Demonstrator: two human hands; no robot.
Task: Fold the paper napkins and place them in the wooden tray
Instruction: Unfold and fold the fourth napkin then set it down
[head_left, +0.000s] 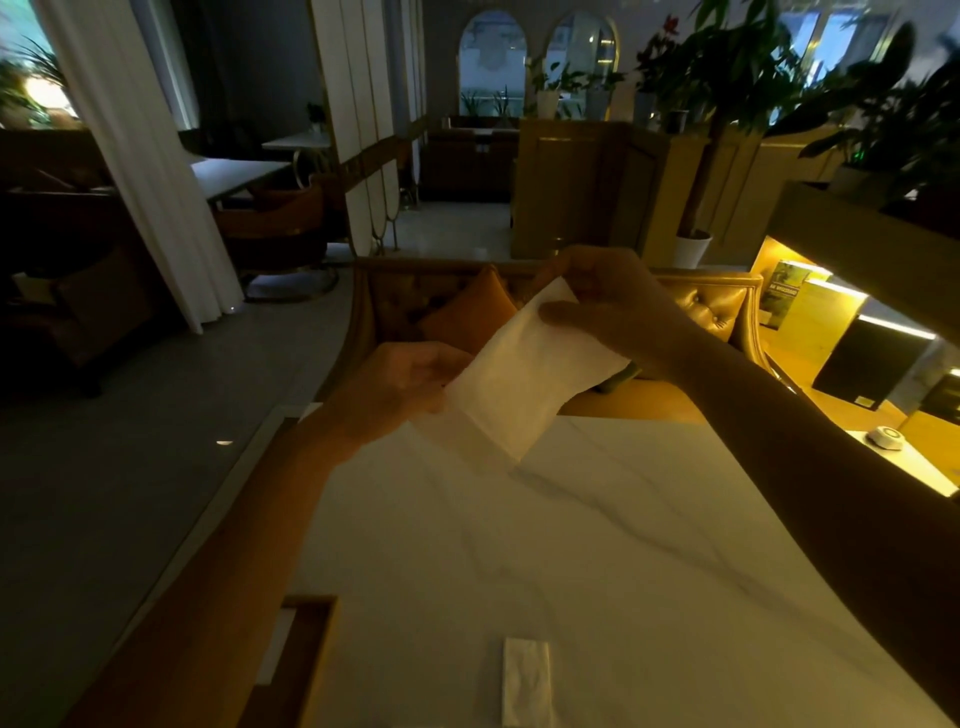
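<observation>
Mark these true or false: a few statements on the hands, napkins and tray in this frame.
1. The left hand and right hand both hold the held napkin in the air above the table. True.
2. The wooden tray sits at the table's far right corner. False: it is at the near left edge.
3. A folded napkin lies near the bottom of the view. True.
4. The folded napkin lies inside the wooden tray. False: it lies on the table, right of the tray and apart from it.
</observation>
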